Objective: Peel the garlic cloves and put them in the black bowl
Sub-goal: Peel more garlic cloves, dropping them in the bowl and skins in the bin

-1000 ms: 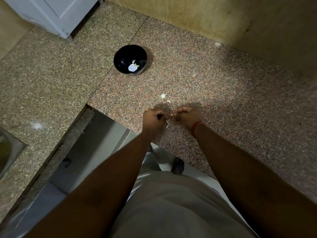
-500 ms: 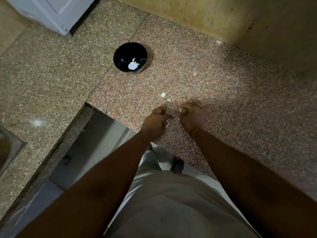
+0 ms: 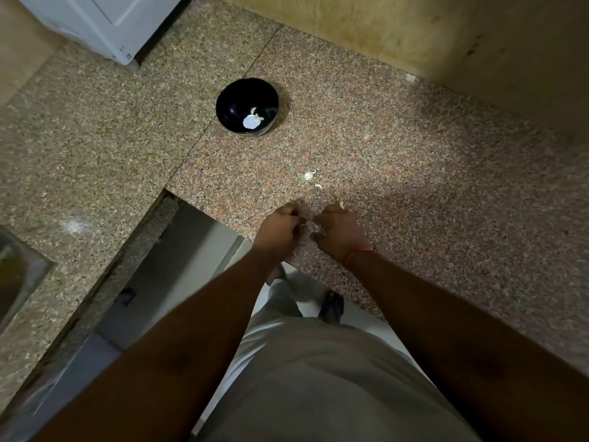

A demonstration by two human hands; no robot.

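Note:
The black bowl (image 3: 229, 100) stands on the granite counter, far from me and a little left, with a few pale peeled cloves (image 3: 252, 121) inside. My left hand (image 3: 280, 226) and my right hand (image 3: 339, 231) are close together over the counter's front edge, fingers curled. Between them they pinch a small pale garlic clove (image 3: 317, 229), mostly hidden by the fingers. Loose garlic pieces (image 3: 308, 176) lie on the counter just beyond my hands.
The counter (image 3: 430, 202) runs right along a yellowish wall. A metal sink (image 3: 19, 275) is set in at the far left, and a white appliance (image 3: 105, 23) stands at the top left. Below the front edge are the floor and my legs.
My hands have drawn slightly apart and dropped nearer the counter edge, still working the clove. The bowl and loose pieces have not moved.

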